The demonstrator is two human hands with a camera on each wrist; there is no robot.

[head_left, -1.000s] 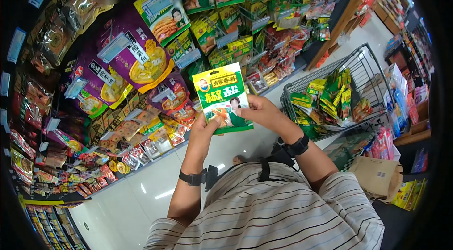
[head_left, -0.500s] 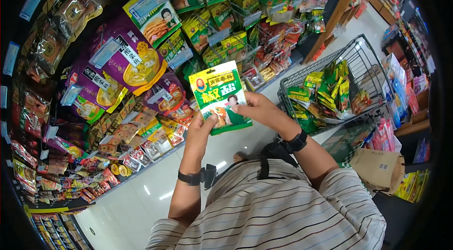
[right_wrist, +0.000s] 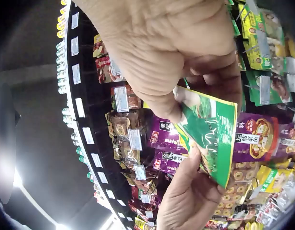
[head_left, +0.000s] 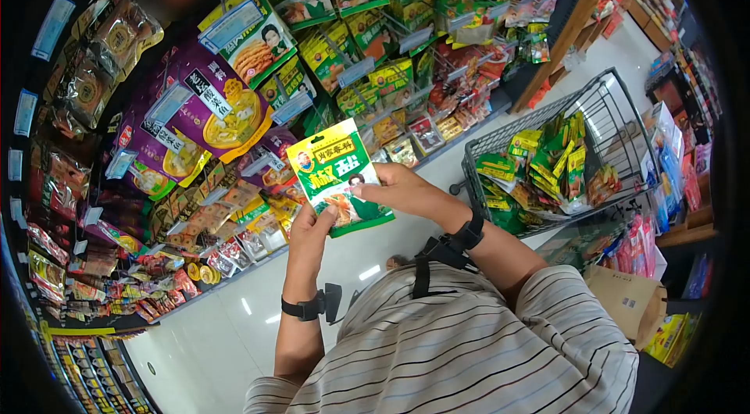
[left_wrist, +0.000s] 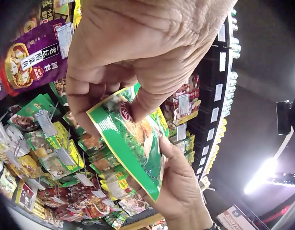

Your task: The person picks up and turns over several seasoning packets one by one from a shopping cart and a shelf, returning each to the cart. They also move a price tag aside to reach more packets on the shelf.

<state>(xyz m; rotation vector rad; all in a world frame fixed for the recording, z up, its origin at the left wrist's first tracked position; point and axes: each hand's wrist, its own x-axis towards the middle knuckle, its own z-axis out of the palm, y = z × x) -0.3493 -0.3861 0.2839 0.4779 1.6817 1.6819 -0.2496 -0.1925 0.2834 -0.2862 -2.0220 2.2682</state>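
Between left hand (head_left: pixel 309 233) and right hand (head_left: pixel 405 194), green packet (head_left: pixel 337 176)

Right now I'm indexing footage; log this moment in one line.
left grip: holds printed packet | right grip: holds same packet | wire basket: packets inside

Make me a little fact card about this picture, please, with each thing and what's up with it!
Held: yellow, white and green packet
Left grip: pinches its lower left corner
Right grip: pinches its right edge
Right in head view: wire cart with yellow-green packets inside
On display: purple bags
Shirt: striped
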